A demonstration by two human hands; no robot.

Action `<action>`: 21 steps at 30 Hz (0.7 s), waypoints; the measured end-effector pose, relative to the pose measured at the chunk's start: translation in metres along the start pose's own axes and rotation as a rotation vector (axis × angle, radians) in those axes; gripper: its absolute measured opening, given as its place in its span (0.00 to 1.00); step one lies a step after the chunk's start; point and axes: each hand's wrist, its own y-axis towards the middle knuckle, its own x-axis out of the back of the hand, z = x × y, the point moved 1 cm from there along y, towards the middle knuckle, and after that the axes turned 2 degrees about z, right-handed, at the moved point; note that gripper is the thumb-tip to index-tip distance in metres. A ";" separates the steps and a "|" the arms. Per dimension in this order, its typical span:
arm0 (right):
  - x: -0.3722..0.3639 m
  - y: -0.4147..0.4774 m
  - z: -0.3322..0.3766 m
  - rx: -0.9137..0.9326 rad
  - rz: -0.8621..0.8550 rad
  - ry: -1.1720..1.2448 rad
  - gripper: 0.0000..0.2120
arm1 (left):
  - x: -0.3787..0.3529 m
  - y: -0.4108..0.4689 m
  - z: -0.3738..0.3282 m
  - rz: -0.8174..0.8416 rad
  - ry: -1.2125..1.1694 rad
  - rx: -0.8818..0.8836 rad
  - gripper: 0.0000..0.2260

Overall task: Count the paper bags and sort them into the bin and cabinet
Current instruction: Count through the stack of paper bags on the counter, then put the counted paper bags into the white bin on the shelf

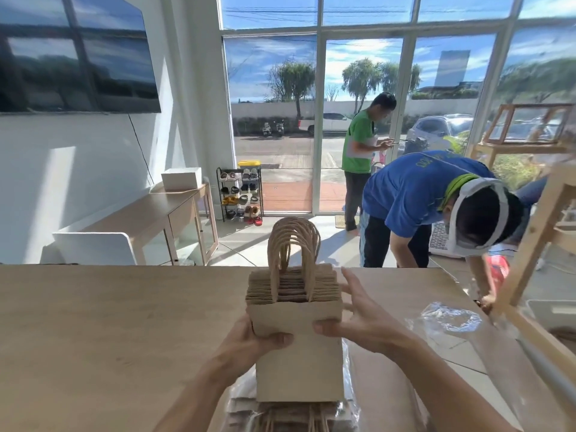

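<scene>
Both hands hold the upright stack of paper bags (pixel 296 310) between them: left hand (pixel 249 341) pinching low, right hand (pixel 358 316) spread. Counting likely goes best fanning tops 1 by 1.

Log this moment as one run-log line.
stage: counting | left hand: gripping stack of paper bags | right hand: fingers on stack's right edge | stack: upright above table | more bags beneath
</scene>
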 end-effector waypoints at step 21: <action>-0.019 -0.079 -0.018 -0.049 -0.654 0.565 0.38 | -0.075 0.015 -0.026 0.168 -0.263 0.208 0.26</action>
